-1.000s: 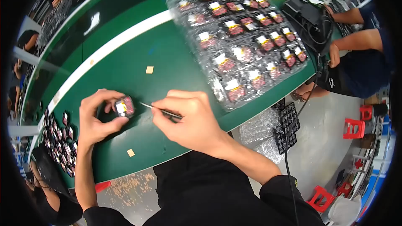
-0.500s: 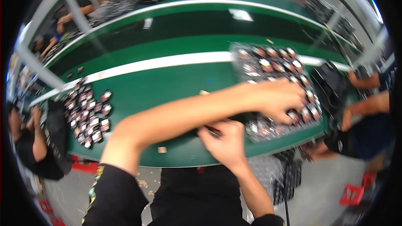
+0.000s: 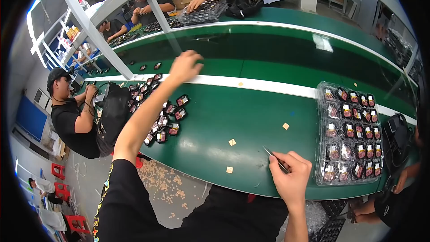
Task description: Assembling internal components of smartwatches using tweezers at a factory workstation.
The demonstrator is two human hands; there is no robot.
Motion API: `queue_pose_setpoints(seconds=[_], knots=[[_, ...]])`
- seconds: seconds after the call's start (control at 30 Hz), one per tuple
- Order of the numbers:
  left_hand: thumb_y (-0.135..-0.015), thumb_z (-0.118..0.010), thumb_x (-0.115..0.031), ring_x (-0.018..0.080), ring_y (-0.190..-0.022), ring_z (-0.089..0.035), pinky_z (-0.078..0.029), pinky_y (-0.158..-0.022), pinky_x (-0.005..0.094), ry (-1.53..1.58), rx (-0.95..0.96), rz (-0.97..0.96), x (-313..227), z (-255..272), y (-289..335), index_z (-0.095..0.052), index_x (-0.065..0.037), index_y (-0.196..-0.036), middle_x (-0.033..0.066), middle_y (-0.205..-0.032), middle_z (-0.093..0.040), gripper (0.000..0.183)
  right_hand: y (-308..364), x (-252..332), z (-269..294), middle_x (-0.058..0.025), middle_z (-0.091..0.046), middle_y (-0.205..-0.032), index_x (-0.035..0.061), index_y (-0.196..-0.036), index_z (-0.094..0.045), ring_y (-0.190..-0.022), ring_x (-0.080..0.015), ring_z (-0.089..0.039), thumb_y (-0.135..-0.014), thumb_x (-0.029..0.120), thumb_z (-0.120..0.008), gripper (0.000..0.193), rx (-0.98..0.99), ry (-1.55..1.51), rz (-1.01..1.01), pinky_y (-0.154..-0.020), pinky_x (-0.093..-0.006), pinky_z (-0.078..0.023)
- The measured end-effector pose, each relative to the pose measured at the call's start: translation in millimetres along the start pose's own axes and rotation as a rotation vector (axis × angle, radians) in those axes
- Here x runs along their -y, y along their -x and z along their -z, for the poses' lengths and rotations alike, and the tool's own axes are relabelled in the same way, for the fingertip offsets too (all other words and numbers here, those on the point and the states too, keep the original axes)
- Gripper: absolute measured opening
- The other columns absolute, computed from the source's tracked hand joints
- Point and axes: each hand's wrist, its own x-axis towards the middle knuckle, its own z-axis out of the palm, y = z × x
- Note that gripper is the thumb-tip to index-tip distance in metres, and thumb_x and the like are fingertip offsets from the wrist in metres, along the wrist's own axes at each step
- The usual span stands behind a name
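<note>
Your left hand [image 3: 184, 66] has swung from the tray [image 3: 351, 134] on your right across to the far left, fingers loosely spread and holding nothing, above the white stripe near the loose parts [image 3: 166, 117]. Your right hand [image 3: 290, 175] rests at the green tabletop's [image 3: 251, 121] near edge, closed around thin tweezers [image 3: 275, 159] pointing up-left.

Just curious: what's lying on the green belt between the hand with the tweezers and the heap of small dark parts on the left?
In the head view, only two small tan squares and bare green belt.
</note>
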Motion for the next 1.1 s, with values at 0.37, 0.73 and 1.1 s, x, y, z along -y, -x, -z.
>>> queue_pose_setpoints(seconds=[0.37,0.73,1.1], knots=[[-0.097,-0.079,-0.016,0.0449,-0.121,-0.072,-0.056,-0.106,0.0520,0.082,-0.032,0.369,181.5,2.8,37.4,-0.073,-0.002,-0.132,0.0282,-0.124,-0.075,0.039,1.8,1.1,-4.3,-0.0085,-0.064,-0.067,-0.0052,-0.099,-0.084,-0.054,-0.0123,-0.058,-0.086,0.001,-0.085,0.014,0.032,0.026,0.008,-0.051,-0.0301,-0.041],[-0.098,-0.082,-0.016,0.0315,-0.118,-0.065,-0.054,-0.103,0.0446,0.724,0.383,-0.639,-205.4,57.6,102.7,-0.076,-0.008,-0.131,0.0107,-0.132,-0.066,0.035,-1.0,-1.8,-2.8,-0.0022,-0.054,-0.063,-0.0034,-0.099,-0.084,-0.054,-0.0073,-0.046,-0.089,0.001,-0.086,0.010,-0.072,0.024,-0.054,-0.051,-0.0289,-0.030],[-0.070,-0.103,-0.037,0.0274,-0.104,-0.067,-0.048,-0.092,0.0375,0.704,0.342,-0.524,-198.4,57.2,105.6,-0.075,-0.006,-0.138,0.0064,-0.112,-0.070,0.080,-3.0,-4.9,-4.2,-0.0028,-0.063,-0.068,-0.0039,-0.102,-0.084,-0.055,-0.0058,-0.053,-0.089,-0.002,-0.086,0.013,-0.078,-0.007,-0.079,-0.051,-0.0251,-0.036]])
